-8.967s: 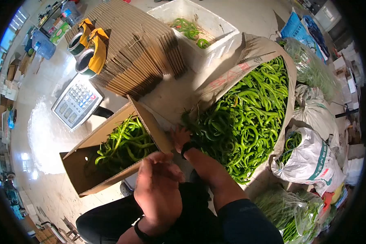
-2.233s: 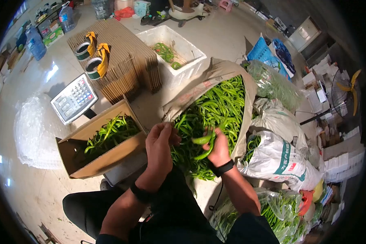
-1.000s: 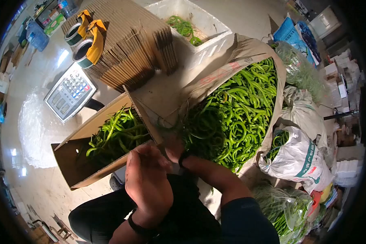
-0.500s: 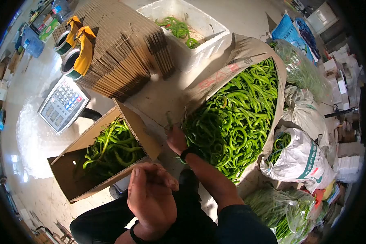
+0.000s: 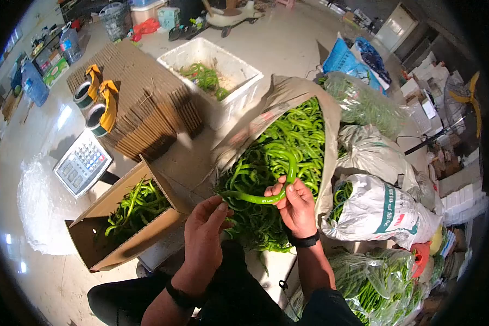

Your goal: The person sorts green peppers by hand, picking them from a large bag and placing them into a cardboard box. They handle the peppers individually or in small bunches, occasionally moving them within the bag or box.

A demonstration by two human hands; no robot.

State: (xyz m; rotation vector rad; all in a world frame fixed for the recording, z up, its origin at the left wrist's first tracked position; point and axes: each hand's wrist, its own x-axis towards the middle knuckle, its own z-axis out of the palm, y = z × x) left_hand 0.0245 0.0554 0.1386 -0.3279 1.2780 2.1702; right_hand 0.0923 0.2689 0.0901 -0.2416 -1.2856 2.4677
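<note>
A long, curved green chili pepper (image 5: 263, 199) is held up over the big open sack (image 5: 331, 125) of green chili peppers (image 5: 304, 122). My right hand (image 5: 296, 209) grips it near its bend, with thumb and fingers round it. At its left end, my left hand (image 5: 204, 231) has thumb and fingertips pinched together at the tip; the exact contact is small and partly hidden. To the left, an open cardboard box (image 5: 141, 239) contains more green chili peppers (image 5: 138, 206).
Behind the box stand a scale display (image 5: 83, 163) and stacked flat cardboard (image 5: 130, 81) with two tape dispensers (image 5: 100, 114) on top. A white foam box (image 5: 244, 81) holds some peppers. Tied sacks (image 5: 386, 214) and plastic bags of green produce (image 5: 375, 282) line the right side.
My right hand has come from the sack's left edge to in front of it, now with a pepper. My left hand has turned and closed at the pepper's end. The camera view has shifted.
</note>
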